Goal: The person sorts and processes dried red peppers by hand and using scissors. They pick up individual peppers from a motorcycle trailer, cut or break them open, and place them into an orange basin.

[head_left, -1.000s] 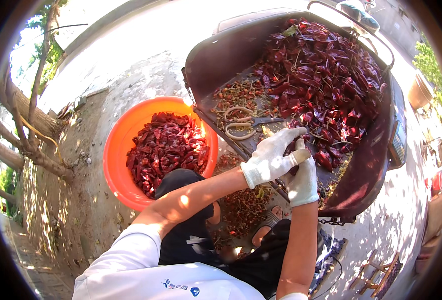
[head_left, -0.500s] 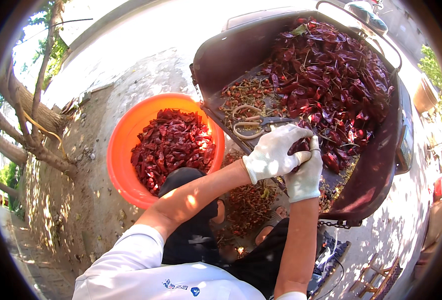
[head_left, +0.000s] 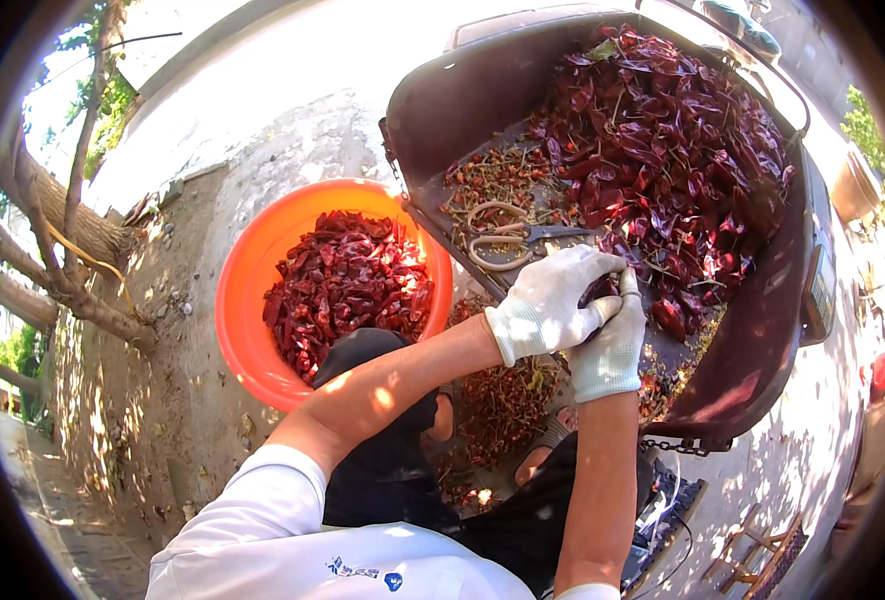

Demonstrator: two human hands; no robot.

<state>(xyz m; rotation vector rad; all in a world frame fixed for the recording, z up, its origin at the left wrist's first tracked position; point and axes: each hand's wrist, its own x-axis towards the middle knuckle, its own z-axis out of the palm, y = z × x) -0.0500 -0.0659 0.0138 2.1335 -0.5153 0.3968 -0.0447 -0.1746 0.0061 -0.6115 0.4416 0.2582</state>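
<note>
Both my hands wear white work gloves and meet over the near edge of a dark metal cart tray (head_left: 753, 370). My left hand (head_left: 555, 300) is closed, its fingers curled round a dried red chili pepper (head_left: 599, 290) that shows only in part. My right hand (head_left: 608, 350) presses against it from the right, thumb and fingertips closed on the same pepper. A large heap of dried red chilies (head_left: 663, 150) fills the far right of the tray. Just beyond my left hand lies a pair of scissors (head_left: 523, 236) with tan handles, blades pointing right.
An orange basin (head_left: 238, 330) of chili pieces (head_left: 348, 280) stands left of my knee. Stems and scraps (head_left: 498, 180) lie in the tray; more stems (head_left: 498, 415) cover the ground between my feet. A tree (head_left: 83, 220) stands at far left, a small wooden stool (head_left: 753, 550) at lower right.
My hands stay together on the pepper with barely any movement. The view has shifted slightly, so the basin and tray sit a little differently in the picture.
</note>
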